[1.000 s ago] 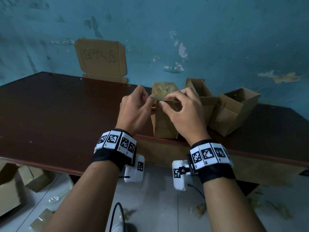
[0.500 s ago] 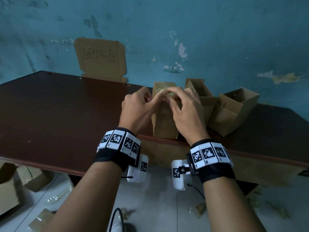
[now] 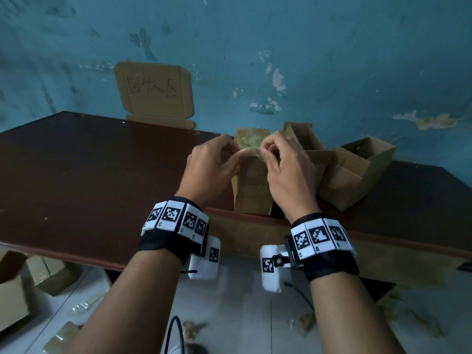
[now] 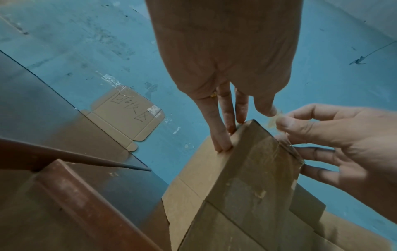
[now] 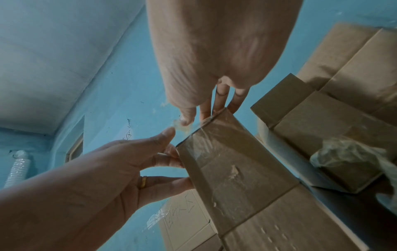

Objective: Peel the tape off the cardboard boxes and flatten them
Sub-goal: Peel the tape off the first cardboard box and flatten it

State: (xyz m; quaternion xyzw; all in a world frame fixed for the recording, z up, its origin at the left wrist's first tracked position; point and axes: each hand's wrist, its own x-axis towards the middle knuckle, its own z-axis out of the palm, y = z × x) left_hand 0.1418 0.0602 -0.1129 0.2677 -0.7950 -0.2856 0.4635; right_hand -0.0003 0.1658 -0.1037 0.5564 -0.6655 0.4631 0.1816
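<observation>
A tall cardboard box [image 3: 251, 185] stands upright at the front edge of the dark table [image 3: 89, 175]. Clear tape [image 5: 217, 135] covers its top end and runs down its face. My right hand [image 3: 265, 152] pinches a loose scrap of tape [image 4: 272, 120] between thumb and forefinger at the box's top corner. Its other fingers lie behind the top edge. My left hand [image 3: 229, 154] presses straight fingers [image 4: 223, 135] against the box's left side. Its thumb [image 5: 167, 134] reaches toward the scrap.
Two open cardboard boxes [image 3: 355, 175] lie to the right, one holding crumpled tape [image 5: 348, 156]. A flattened carton with handwriting [image 3: 154, 95] is taped to the blue wall. More boxes [image 3: 15, 297] and tape scraps lie on the floor below.
Half a second ago my fingertips met on the box's top edge. Now the hands have drawn slightly apart, with the tape scrap between them. The box has stayed put.
</observation>
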